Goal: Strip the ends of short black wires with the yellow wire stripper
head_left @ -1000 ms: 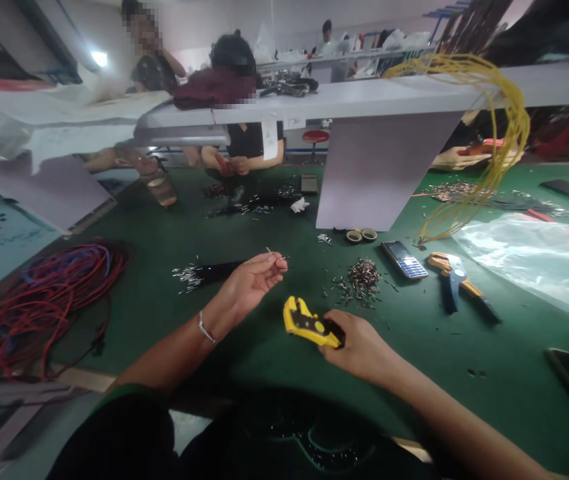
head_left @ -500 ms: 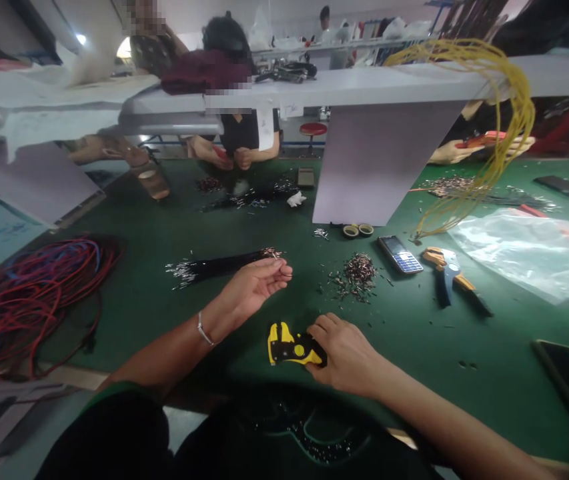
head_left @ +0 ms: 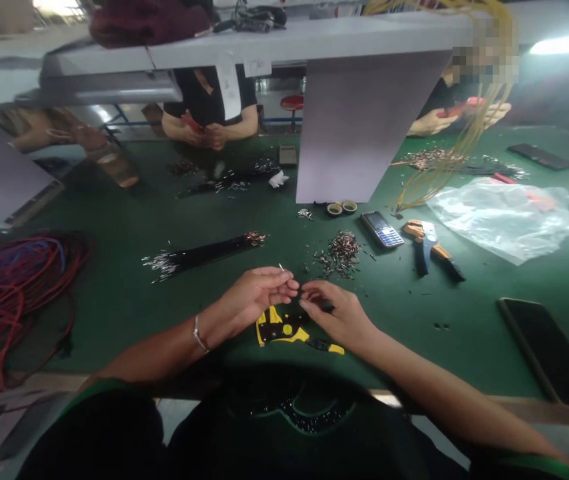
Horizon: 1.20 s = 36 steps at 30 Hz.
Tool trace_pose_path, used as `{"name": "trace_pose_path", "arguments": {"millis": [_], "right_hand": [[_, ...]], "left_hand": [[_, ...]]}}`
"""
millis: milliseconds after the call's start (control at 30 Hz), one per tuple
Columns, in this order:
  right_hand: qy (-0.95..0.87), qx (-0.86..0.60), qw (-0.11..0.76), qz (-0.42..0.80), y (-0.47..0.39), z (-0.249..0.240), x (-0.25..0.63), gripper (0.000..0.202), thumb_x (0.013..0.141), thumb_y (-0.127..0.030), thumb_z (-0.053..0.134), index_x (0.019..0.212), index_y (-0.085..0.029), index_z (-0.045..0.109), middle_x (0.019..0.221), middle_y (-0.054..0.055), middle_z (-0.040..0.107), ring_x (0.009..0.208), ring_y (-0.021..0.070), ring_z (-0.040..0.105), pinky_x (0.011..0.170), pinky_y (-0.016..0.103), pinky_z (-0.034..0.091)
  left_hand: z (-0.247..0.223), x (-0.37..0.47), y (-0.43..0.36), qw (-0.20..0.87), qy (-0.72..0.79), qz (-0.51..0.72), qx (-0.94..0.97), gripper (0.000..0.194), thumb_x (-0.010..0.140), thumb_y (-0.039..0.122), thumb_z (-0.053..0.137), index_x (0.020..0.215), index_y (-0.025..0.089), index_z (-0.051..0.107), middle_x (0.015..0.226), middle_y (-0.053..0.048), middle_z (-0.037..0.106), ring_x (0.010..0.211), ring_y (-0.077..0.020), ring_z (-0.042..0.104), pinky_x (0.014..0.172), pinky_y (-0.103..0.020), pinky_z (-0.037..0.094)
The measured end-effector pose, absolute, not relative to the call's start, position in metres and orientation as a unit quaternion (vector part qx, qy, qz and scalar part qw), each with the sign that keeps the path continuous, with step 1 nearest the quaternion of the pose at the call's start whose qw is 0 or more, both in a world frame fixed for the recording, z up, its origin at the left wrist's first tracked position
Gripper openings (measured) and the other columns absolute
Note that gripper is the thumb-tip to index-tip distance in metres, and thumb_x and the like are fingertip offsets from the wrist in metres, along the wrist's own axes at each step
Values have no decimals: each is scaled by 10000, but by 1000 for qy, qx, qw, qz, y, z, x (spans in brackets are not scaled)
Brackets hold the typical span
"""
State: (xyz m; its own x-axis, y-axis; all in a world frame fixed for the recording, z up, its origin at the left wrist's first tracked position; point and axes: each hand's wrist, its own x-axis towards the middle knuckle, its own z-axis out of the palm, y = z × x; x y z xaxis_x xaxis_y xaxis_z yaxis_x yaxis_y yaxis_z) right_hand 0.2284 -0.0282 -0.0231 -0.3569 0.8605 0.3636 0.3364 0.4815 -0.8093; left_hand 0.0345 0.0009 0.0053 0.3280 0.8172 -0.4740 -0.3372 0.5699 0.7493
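My left hand [head_left: 259, 293] is closed in a pinch, and a thin wire with a bright silvery tip [head_left: 281, 267] sticks up from its fingertips; the rest of the wire is hidden. Close by on the right, my right hand [head_left: 339, 312] has its thumb and curled fingers slightly apart, almost touching the left fingertips. Below both hands lies a yellow and black wire stripper [head_left: 287, 329], its handle pointing right. Just beyond my left hand rests a bundle of black wires [head_left: 209, 252], silvery ends to the left and coppery ends to the right.
Small cut bits [head_left: 343, 253] are heaped beyond my right hand. Right of them are a keypad phone [head_left: 383, 230], orange and blue pliers [head_left: 429, 247] and a plastic bag [head_left: 509, 217]. A smartphone [head_left: 544, 347] lies near the edge, red cable [head_left: 19, 293] at left. Co-workers sit opposite.
My right hand has let go of the wire stripper and risen to my left fingertips. The stripper now lies free on the table. The camera view has tilted down.
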Motion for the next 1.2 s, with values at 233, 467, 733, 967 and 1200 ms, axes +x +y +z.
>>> {"name": "trace_pose_path", "arguments": {"millis": [233,467,733,967,1200], "right_hand": [[-781,-382,409,275,-27,-23,233,112,886,-209,547,929,-193,649,768,27,688,662,135,638,644,263,527],[-777,-370,419,290,-25,-22,234,116,858,-184,549,859,-187,665,739,31,698,639,137,639,612,266,506],[-634,-438,430,470,-22,-18,233,98,793,-230,575,751,-178,647,613,-2,672,509,116,630,553,256,520],[-587,-457,430,511,-17,-24,234,67,690,-205,558,673,-172,613,542,-17,622,451,110,575,479,240,469],[-679,-484,452,315,-15,-29,236,91,640,-168,531,605,-189,612,583,-4,648,542,135,597,559,257,467]], "left_hand": [[4,37,-2,771,447,359,278,119,727,164,746,791,80,691,778,-107,718,667,-147,669,614,-245,503],[2,37,-2,777,440,346,289,135,718,180,759,781,90,681,788,-104,718,673,-144,669,622,-250,503],[4,37,0,752,451,361,316,167,680,209,779,740,88,680,727,-100,717,663,-155,675,632,-260,513],[11,39,-4,718,467,371,359,134,658,204,770,707,115,683,682,-83,727,616,-154,671,643,-281,508],[9,42,-19,595,469,368,539,70,675,234,764,698,176,732,695,-54,738,661,-161,676,667,-294,516]]}}
